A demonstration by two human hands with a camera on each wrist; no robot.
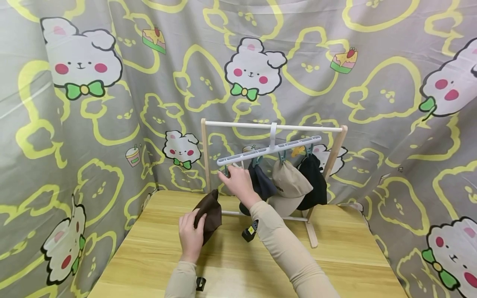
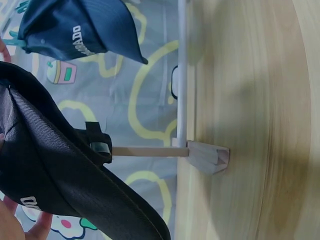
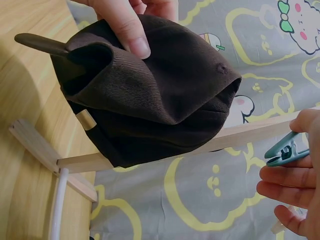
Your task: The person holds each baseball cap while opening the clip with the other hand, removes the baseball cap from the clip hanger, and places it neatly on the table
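A dark brown twill cap (image 1: 210, 211) with a curved brim (image 3: 42, 44) is held up above the pale wood-grain table (image 1: 149, 248), towards seven o'clock from the middle of the head view. Its soft crown is crumpled and folded over, the ribbed weave showing along the fold; a pale metal buckle (image 3: 86, 120) sits near its lower edge, and the left wrist view shows white lettering (image 2: 30, 202), too little of it visible to read.

The left hand (image 1: 191, 234) grips the cap from its seven-o'clock side, thumb pressed on the cloth, only fabric in the grip. At one to two o'clock from the cap, the right hand (image 1: 242, 184) pinches a small teal plastic clip (image 3: 279, 148) narrowly between thumb and fingers.

This hand is near the nine-o'clock end of a long pale grey plastic hanger bar (image 1: 257, 154), which tilts up towards three o'clock and hangs on a light wooden rack (image 1: 205, 153). Towards three o'clock from the right hand, a navy cap (image 1: 262, 184), a beige cap (image 1: 290, 182) and a black cap (image 1: 314, 182) hang side by side.
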